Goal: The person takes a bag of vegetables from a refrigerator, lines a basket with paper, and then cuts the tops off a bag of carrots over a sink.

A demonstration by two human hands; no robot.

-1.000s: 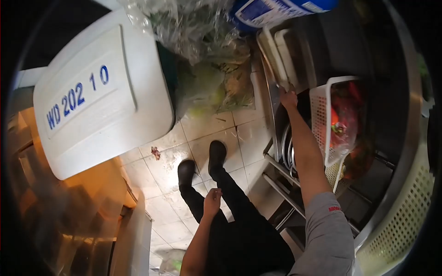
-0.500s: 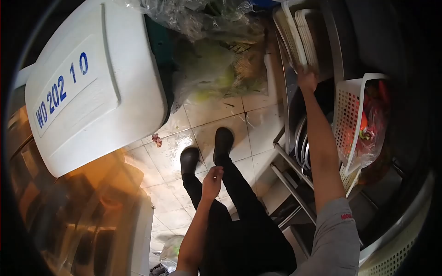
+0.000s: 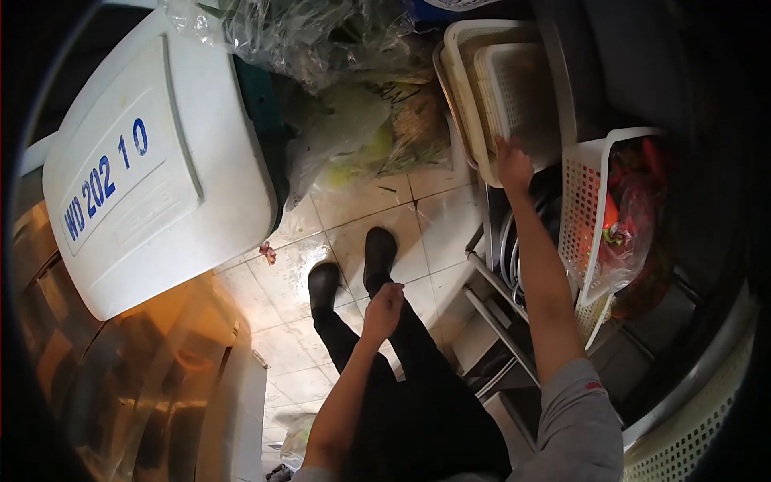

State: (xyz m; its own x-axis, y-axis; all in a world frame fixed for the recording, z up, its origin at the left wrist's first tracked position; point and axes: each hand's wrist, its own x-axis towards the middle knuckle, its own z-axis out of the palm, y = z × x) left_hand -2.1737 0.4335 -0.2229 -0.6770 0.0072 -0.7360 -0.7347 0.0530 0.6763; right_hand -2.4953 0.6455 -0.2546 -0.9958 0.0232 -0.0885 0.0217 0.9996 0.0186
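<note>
My right hand (image 3: 514,165) reaches forward to the right, its fingers closed on the near rim of a white plastic basket (image 3: 518,76). That basket rests in a stack, inside a larger cream basket (image 3: 474,40) of the same perforated kind. The stack leans toward the steel rack, tilted so that I see into the top basket. Below, over my dark trousers, my left hand (image 3: 384,309) hangs with its fingers curled together, and nothing shows in it.
On the right a white crate (image 3: 585,205) holds red peppers (image 3: 634,217) in plastic, above metal rack rails (image 3: 502,281). Bagged greens (image 3: 361,128) lie ahead on the tiled floor (image 3: 361,197). A large white bin lid (image 3: 144,177) fills the left, above orange-lit containers (image 3: 152,369).
The stack of baskets has tipped toward me and left, showing more of its inside, with my right hand at its rim. My left hand has risen slightly and its fingers are curled.
</note>
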